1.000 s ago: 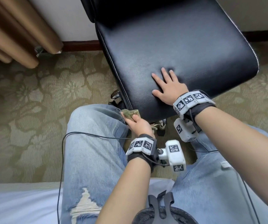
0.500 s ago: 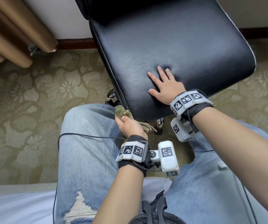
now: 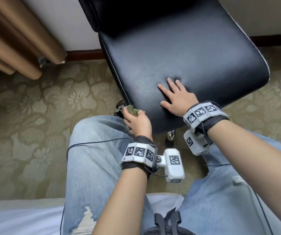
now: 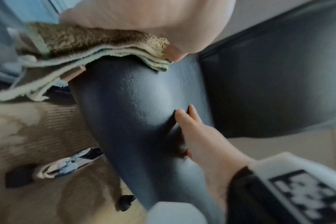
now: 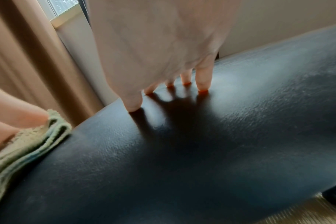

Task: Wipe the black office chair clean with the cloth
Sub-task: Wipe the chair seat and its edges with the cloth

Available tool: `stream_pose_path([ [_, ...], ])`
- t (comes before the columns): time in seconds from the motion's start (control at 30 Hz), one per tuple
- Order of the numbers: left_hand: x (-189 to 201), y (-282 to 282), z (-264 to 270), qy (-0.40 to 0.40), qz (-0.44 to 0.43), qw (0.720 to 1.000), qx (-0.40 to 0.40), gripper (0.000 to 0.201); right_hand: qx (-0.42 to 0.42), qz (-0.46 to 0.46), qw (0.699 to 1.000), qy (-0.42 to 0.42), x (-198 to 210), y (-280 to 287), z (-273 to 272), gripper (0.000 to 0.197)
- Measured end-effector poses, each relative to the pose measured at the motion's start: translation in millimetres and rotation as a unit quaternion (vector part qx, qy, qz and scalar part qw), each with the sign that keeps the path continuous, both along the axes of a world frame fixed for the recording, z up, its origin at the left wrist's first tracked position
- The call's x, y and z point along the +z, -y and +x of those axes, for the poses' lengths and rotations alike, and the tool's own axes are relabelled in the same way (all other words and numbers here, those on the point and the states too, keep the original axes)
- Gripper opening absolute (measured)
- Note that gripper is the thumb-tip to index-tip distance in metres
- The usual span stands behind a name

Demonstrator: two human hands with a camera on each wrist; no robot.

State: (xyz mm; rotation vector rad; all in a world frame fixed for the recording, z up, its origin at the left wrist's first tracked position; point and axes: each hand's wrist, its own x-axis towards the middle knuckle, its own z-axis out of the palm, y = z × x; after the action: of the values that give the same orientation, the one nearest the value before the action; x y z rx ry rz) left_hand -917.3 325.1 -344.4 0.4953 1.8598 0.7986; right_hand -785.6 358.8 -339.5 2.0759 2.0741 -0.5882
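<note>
The black office chair [image 3: 178, 53] fills the upper middle of the head view, its padded seat facing me. My left hand [image 3: 137, 122] grips a folded olive-green cloth [image 3: 133, 110] against the seat's front-left corner. In the left wrist view the cloth [image 4: 109, 48] lies folded over the seat's rounded edge [image 4: 136, 106] under my palm. My right hand [image 3: 175, 97] lies flat on the seat near its front edge, fingers spread and straight. The right wrist view has those fingertips [image 5: 201, 84] pressing the leather, with the cloth [image 5: 27, 144] at the left.
Brown curtains [image 3: 17, 39] hang at the back left over a patterned carpet [image 3: 34, 116]. My knees in blue jeans [image 3: 94, 158] sit close under the seat's front edge. A chair caster [image 3: 170, 134] shows below the seat. White bedding [image 3: 17, 217] is at the bottom left.
My left hand has lifted the cloth from beside my knee up onto the seat's front-left corner. The right hand has stayed flat on the seat.
</note>
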Motion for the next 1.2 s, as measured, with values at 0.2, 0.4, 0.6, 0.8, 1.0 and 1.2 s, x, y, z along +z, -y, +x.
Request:
stream_pose_path([
  [0.2, 2.2, -7.6, -5.6, -0.065, 0.041, 0.996, -0.05, 0.047, 0.004, 0.001, 0.999, -0.044, 9.6, -3.5, 13.4, 0.055],
  [0.4, 17.0, -50.6, -27.8, -0.078, 0.113, 0.99, -0.036, 0.04, -0.044, 0.074, 0.99, -0.109, 22.8, -22.6, 25.5, 0.04],
  [0.6, 18.0, -110.8, -37.1, -0.117, 0.142, 0.98, -0.074, 0.039, -0.103, 0.08, 0.976, -0.177, 23.2, -54.5, 25.1, 0.039],
  [0.8, 8.8, -168.4, -47.2, -0.111, 0.175, 0.978, 0.006, 0.039, -0.108, 0.091, 0.982, -0.124, 15.6, -93.9, 38.0, 0.047],
  [1.0, -4.3, -196.1, -53.0, -0.075, 0.073, 0.994, -0.028, 0.05, -0.16, 0.004, 0.987, -0.035, 4.2, -95.7, 65.8, 0.055],
  [1.2, -15.9, -186.3, -51.5, 0.001, 0.044, 0.99, -0.136, 0.083, -0.158, 0.017, 0.987, -0.02, -11.3, -78.7, 69.5, 0.056],
])
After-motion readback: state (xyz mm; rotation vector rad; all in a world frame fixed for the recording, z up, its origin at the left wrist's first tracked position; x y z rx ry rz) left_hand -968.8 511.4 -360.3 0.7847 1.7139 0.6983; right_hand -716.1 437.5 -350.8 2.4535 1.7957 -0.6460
